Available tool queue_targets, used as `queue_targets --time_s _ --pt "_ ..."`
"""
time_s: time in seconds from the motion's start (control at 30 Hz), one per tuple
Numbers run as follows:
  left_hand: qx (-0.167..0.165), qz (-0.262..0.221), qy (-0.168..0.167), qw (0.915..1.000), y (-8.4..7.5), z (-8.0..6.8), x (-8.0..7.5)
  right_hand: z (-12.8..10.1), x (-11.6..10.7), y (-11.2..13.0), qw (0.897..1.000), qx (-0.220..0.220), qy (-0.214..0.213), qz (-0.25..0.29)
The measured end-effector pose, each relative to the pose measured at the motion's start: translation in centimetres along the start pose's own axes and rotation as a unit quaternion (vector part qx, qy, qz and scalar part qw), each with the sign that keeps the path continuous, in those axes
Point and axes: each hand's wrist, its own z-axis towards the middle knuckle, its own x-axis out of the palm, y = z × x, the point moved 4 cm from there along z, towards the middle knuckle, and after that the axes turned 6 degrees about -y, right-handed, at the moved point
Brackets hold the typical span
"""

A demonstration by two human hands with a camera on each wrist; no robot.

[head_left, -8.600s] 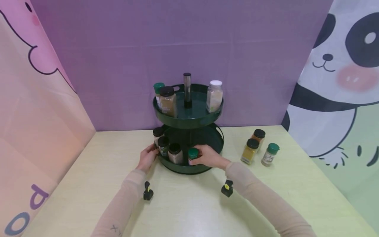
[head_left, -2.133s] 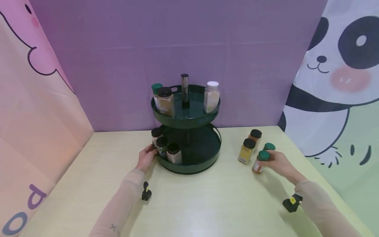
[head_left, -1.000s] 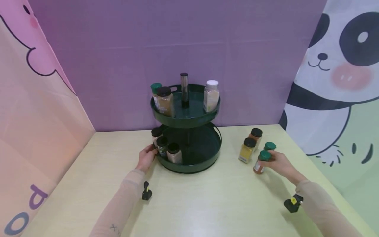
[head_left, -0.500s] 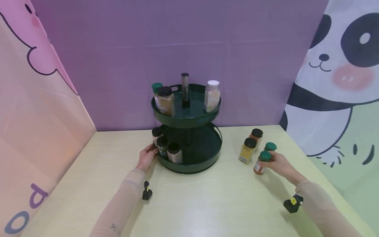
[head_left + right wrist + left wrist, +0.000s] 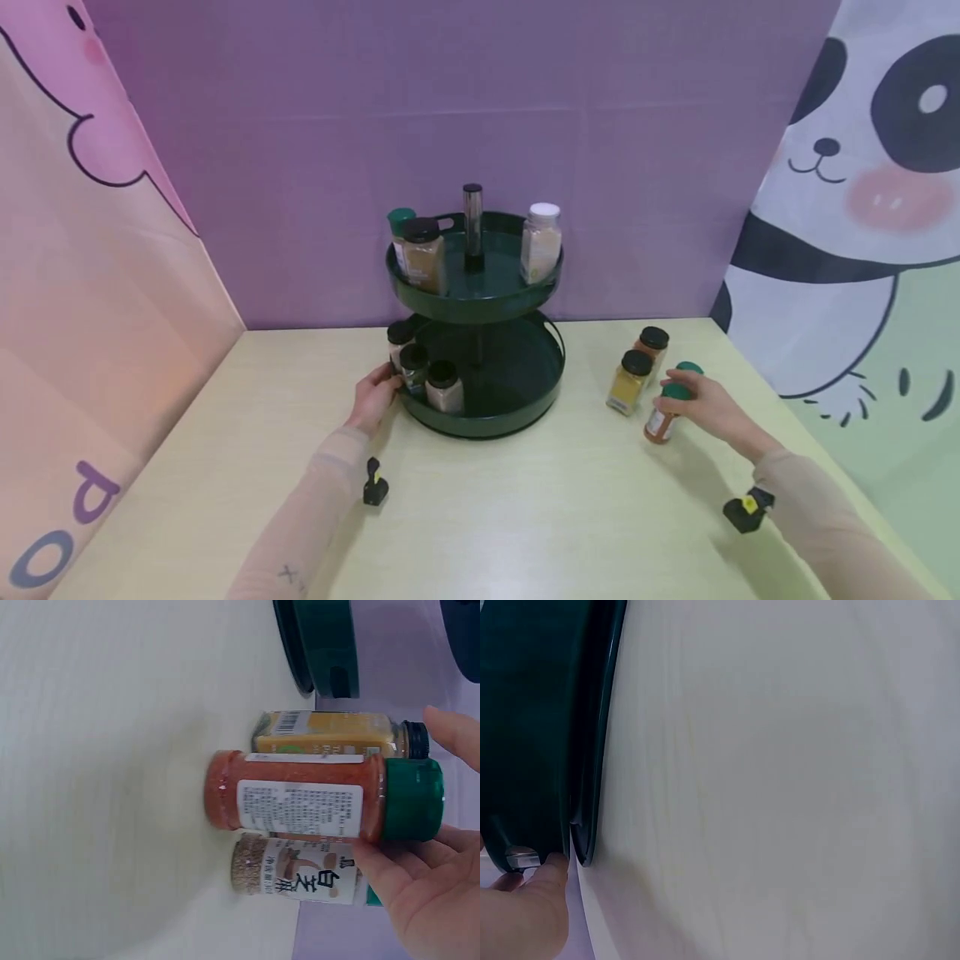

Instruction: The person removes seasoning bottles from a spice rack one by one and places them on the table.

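The right hand [image 5: 701,406] has its fingers parted about the lid of the red jar [image 5: 300,795], no longer gripping it; whether one finger touches the jar's side cannot be told; the jar stands upright on the table [image 5: 480,517]. The step in hand looks like letting go of it, and the next move probably calls for drawing the fingers clear without nudging its neighbours: the sesame jar [image 5: 311,874] and yellow jar [image 5: 627,387] just beside it, the orange jar [image 5: 654,347] behind. The left hand [image 5: 372,400] pinches the lower tray [image 5: 517,358] at its handle slot, near the three black-lidded jars on that tray; farther up, the upper tray [image 5: 480,310] bears three more jars.

In the earliest frame the red jar is on the lower tray; half a second ago the right fingers close on its lid, while now they are spread; the left hand keeps its place.
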Motion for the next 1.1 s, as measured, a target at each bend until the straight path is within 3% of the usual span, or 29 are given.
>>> queue_targets --time_s 0.43,0.8,1.1 --pt "-0.008 -0.006 -0.005 0.9999 0.0 0.0 0.1 0.4 -1.4 1.2 0.999 0.007 0.011 0.031" --pt "-0.004 -0.007 -0.007 0.9999 0.2 0.2 0.0 1.0 -2.6 4.4 0.999 -0.025 -0.001 0.040" --pt "-0.009 -0.018 -0.001 0.9998 0.2 -0.4 0.1 2.6 -0.7 7.5 0.997 -0.028 0.010 0.066"
